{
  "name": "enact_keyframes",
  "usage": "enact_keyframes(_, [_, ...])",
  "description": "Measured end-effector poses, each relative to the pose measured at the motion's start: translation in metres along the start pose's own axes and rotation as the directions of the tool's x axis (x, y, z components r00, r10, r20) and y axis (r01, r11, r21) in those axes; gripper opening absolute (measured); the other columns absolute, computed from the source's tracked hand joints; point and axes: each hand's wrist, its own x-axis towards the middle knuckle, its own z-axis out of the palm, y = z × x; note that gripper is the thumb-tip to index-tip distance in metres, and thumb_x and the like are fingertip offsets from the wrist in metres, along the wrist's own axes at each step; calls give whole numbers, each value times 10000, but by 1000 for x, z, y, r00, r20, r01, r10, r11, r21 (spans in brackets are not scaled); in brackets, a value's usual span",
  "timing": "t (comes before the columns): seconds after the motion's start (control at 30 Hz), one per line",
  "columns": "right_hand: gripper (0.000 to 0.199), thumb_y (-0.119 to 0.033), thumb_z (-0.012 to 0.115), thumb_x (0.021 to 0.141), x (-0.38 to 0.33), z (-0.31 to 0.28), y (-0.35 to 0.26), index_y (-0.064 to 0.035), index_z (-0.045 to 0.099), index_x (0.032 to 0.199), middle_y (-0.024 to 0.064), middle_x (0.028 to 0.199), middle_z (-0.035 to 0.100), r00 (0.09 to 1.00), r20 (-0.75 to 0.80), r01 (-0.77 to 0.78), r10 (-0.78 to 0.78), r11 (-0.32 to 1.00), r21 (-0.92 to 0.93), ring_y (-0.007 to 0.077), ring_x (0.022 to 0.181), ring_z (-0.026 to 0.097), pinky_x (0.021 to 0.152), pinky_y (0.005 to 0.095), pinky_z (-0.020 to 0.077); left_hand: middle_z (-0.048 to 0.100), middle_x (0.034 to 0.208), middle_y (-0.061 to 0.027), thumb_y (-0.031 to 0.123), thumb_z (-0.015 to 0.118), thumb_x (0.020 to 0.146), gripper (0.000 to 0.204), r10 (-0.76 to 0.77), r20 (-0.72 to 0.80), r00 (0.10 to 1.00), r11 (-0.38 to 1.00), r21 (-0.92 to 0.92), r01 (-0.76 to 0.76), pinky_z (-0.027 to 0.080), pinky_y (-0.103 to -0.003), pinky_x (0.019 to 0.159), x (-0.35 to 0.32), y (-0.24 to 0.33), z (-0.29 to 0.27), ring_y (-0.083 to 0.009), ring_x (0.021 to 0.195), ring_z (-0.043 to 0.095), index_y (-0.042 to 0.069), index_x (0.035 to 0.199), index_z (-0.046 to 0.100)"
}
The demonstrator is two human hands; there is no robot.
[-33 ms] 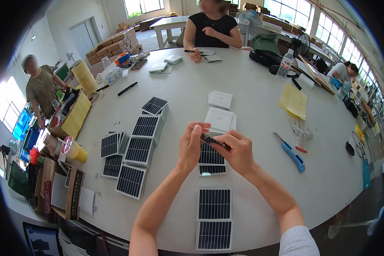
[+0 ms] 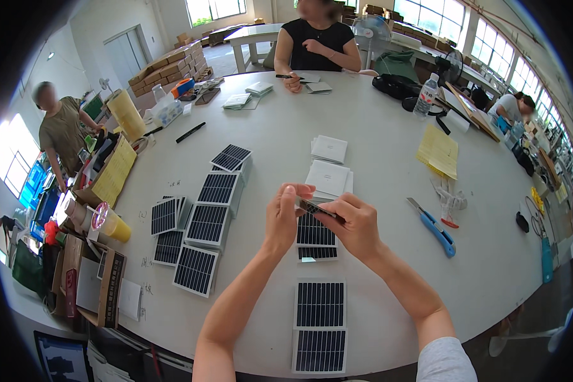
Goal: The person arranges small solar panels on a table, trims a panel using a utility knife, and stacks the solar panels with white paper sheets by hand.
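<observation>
Between my two hands a small solar panel (image 2: 316, 209) is held tilted, nearly edge-on. My left hand (image 2: 282, 216) has its fingers closed on the panel's left end. My right hand (image 2: 353, 223) pinches the other end between thumb and fingers. Under my hands lies a dark solar panel (image 2: 316, 237), partly covered by them, with a narrow strip of another panel (image 2: 317, 254) just nearer. Closer to me are two panels in a column, the upper panel (image 2: 320, 304) and the lower panel (image 2: 319, 351). Beyond my hands sits a stack of white square pieces (image 2: 328, 177).
Stacked solar panels (image 2: 207, 224) stand on the left of the white table (image 2: 375, 312). A blue utility knife (image 2: 434, 229) with its blade out lies right, near yellow paper (image 2: 438, 151) and a bottle (image 2: 426, 95). A drink cup (image 2: 111, 223) stands left; a person (image 2: 317, 48) sits opposite.
</observation>
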Motion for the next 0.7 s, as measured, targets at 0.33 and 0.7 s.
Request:
enact_keyframes(0.33, [101,-97,737,738,0,0,6,-69,675,813,23,667,538,1000,-22,21,-23,998,-60,155,493,514,457,287,417,585,1106,-112,187,489,924,258,175,21,984,965,194,-175,432,-284,802,-1,-11,5,-158,924,542,2,1102,467])
enact_keyframes(0.7, [155,-41,771,691,1,-6,10,-61,694,824,19,677,552,999,-35,6,-7,1000,-25,103,532,502,467,242,394,608,1142,-109,320,266,974,445,-98,117,988,984,-138,114,449,-339,849,3,3,-9,-158,985,565,27,1087,582])
